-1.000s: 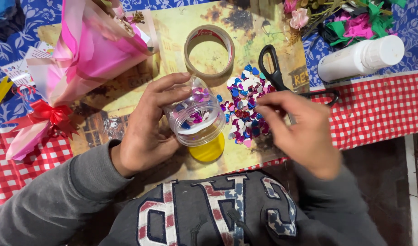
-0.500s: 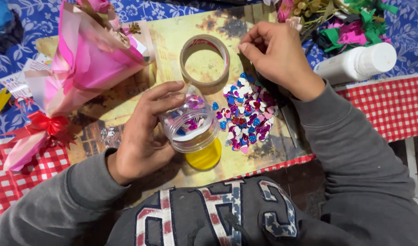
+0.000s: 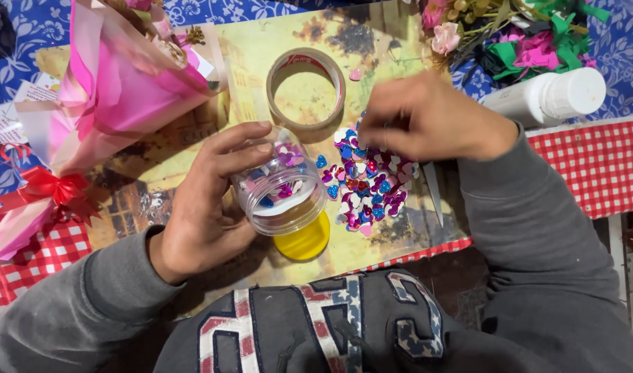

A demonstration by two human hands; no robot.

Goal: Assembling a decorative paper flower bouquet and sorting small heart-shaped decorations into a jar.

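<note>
Our left hand (image 3: 209,207) is grasping the clear jar (image 3: 282,190); at its three o'clock, our right hand (image 3: 427,121) pinches at the sequins (image 3: 368,190), fingers bunched.

Light: was even and fairly bright, overhead
Shadows: soft, under the left hand (image 3: 206,207)
Blur: right hand (image 3: 434,121) was motion-smeared
Glare: faint on the clear jar (image 3: 282,186)

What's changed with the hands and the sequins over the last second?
The right hand lifted away toward the tape roll, then came back down over the sequin pile. The left hand kept holding the clear jar tilted above the yellow lid; the bouquet stayed put.
</note>
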